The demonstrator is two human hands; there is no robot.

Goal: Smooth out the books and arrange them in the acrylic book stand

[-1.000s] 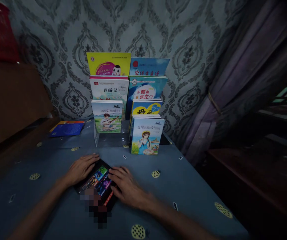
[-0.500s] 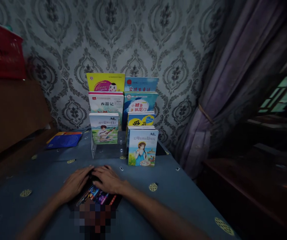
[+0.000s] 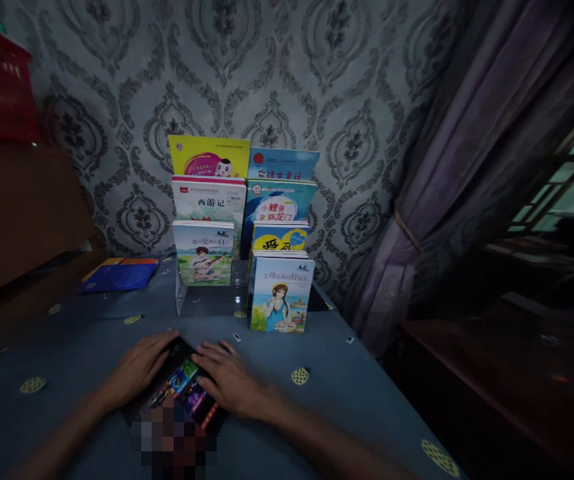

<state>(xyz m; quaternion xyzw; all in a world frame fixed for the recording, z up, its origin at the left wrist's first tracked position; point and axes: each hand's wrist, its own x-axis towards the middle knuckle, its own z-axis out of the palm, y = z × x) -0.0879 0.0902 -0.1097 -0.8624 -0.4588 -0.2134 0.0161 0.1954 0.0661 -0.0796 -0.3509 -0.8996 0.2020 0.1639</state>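
A dark book with a colourful cover [image 3: 183,390] lies flat on the blue cloth-covered table [image 3: 347,380] close to me. My left hand [image 3: 139,367] rests on its left edge, fingers stretched out and lying flat. On the book's upper right part lies my right hand [image 3: 227,380], fingers spread flat as well. Neither hand lifts the book. Part of the cover near me is blurred out.
A clear tiered stand [image 3: 207,297] with several children's books stands against the patterned wall; a book with a girl on it [image 3: 281,293] is at its front right. A blue book [image 3: 119,275] lies at the left. Purple curtain [image 3: 441,200] hangs at the right.
My right hand slid from the book's top edge back down onto its right part, uncovering more of the cover. The view shifted slightly; my left hand stayed at the left edge.
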